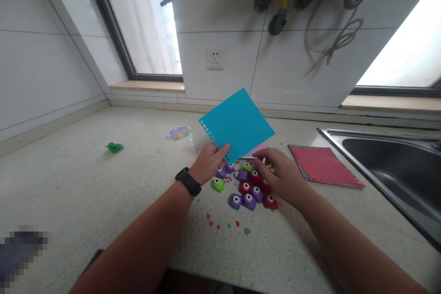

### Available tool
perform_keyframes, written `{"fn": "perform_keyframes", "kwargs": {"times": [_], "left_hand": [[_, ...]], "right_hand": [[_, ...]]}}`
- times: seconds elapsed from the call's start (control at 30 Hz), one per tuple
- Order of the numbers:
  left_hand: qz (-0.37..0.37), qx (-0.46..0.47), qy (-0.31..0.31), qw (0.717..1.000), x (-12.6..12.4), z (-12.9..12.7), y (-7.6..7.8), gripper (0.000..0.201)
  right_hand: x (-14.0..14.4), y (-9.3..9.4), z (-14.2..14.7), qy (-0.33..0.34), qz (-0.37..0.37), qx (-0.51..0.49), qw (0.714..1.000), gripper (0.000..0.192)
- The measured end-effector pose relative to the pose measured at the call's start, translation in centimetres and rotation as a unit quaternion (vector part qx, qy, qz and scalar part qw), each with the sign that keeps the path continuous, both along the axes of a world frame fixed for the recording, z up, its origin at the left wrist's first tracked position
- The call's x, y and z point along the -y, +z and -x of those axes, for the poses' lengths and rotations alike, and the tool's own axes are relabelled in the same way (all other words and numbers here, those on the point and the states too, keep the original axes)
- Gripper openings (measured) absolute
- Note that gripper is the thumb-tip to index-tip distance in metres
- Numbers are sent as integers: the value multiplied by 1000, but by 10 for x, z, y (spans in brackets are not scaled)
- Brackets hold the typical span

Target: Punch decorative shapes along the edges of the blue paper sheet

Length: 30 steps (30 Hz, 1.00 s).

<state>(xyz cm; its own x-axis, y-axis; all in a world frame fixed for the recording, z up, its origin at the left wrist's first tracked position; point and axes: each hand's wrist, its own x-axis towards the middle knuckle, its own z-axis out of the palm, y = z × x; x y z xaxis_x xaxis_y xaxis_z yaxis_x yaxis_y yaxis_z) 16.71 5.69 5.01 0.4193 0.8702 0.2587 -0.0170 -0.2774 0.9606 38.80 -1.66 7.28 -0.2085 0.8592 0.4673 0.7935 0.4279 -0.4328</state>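
Beside the punches (251, 188), red sheet (324, 165), steel sink (396, 156).

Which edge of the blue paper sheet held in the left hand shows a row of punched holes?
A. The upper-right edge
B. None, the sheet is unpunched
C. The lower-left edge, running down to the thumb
C: the square blue paper sheet held by the left hand has small holes along its lower-left edge only.

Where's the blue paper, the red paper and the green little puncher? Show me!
blue paper (237, 121): head view, middle of the sheet held up by the left hand (208, 164).
red paper (322, 165): head view, centre of the sheet lying by the sink.
green puncher (217, 185): head view, its top.
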Motion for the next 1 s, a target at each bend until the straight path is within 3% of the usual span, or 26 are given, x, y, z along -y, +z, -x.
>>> {"fn": "perform_keyframes", "kwargs": {"times": [0.33,0.63,0.83,1.0], "left_hand": [[4,11,17,1000,0,-1,2,45],[45,76,-1,996,5,-3,8,45],[69,52,-9,996,1,-2,-1,48],[76,37,-19,996,-1,-2,-5,48]], "right_hand": [[-3,-4,-2,24,21,142,989,23],[-4,-5,-2,40,24,146,988,23],[-2,-6,5,81,21,137,987,25],[-2,-6,8,76,31,133,988,25]]}}
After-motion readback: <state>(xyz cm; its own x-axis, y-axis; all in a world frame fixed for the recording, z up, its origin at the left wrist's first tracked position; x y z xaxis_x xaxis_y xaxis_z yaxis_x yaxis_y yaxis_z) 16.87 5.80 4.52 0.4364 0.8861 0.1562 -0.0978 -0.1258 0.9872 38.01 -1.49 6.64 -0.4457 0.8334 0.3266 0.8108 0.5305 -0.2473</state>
